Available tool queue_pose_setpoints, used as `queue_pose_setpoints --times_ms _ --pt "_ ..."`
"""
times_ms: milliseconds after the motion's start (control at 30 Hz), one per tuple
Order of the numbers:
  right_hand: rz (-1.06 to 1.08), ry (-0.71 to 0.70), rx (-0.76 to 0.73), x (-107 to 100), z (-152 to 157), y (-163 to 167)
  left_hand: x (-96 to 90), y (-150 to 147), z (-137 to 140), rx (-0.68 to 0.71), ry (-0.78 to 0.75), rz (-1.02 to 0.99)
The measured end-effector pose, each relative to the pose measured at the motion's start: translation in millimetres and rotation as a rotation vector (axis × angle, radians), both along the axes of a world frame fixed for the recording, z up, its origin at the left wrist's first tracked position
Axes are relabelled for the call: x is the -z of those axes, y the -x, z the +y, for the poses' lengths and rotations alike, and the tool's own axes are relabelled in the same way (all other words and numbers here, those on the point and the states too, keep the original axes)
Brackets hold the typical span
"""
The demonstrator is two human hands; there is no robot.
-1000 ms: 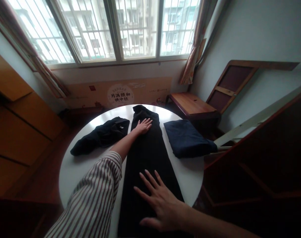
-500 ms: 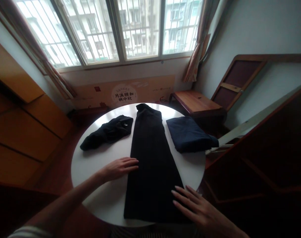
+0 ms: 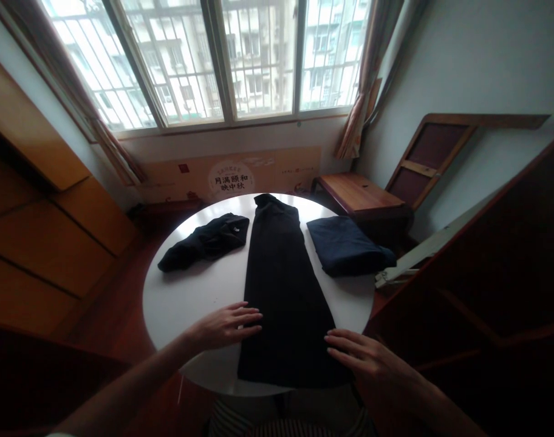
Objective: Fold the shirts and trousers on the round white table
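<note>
A barred window [image 3: 222, 60] fills the far wall, and under it leans a cardboard panel [image 3: 231, 176] with a round printed emblem; I read the characters 月满颐和 and 映中秋 on it, while the smaller print beside them is too small to tell; nearer to me stands a round white tabletop [image 3: 186, 297]. Down its middle lies a long black garment [image 3: 281, 291], spread flat from the near rim to the far rim. My left hand [image 3: 225, 325] rests flat with fingers spread, its fingertips touching the garment's left edge near the hem; it holds nothing. My right hand [image 3: 365, 358] lies flat and spread as well, fingertips on the garment's right lower corner, gripping nothing. Beyond my left hand, well apart from it, sits a crumpled black cloth [image 3: 204, 243] with a small white tag, unreadable; beyond my right hand lies a folded navy cloth [image 3: 347, 246], just beside the long garment; past it stands a wooden bench [image 3: 359, 194].
</note>
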State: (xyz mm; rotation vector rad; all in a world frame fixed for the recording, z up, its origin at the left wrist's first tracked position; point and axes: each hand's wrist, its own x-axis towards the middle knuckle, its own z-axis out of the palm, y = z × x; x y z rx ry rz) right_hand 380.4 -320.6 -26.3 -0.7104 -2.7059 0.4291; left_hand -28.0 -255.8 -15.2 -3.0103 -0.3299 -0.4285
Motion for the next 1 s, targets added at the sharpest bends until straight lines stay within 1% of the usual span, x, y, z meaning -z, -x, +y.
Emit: queue_pose_setpoints --times_ms 133,200,300,433,533,700,833,900,967,1000 --pt "0.096 0.010 -0.006 15 2 -6 5.9 0 -6 -0.013 0.027 -0.088" --pt "0.132 0.011 0.009 19 3 -7 7.6 1 -9 -0.025 0.037 -0.114" --pt "0.162 0.015 0.025 16 5 -6 10.3 3 -15 -0.044 0.047 -0.096" --pt "0.193 -0.014 0.009 9 7 0 14.1 5 -24 -0.052 0.073 -0.052" --pt "0.209 -0.018 0.005 5 7 3 14.4 5 -32 -0.046 0.104 -0.079" --pt "0.255 0.034 0.008 2 8 5 10.8 5 -39 -0.062 0.192 -0.147" --pt "0.265 0.042 -0.009 3 10 4 8.0 2 -44 -0.058 0.241 -0.211" --pt "0.273 0.047 -0.009 4 10 5 3.4 1 -49 -0.055 0.274 -0.230" --pt "0.283 0.064 -0.022 3 9 9 -5.0 -3 -53 -0.079 0.374 -0.225" --pt "0.291 0.071 -0.031 1 9 11 -10.4 -6 -54 -0.118 0.447 -0.213"
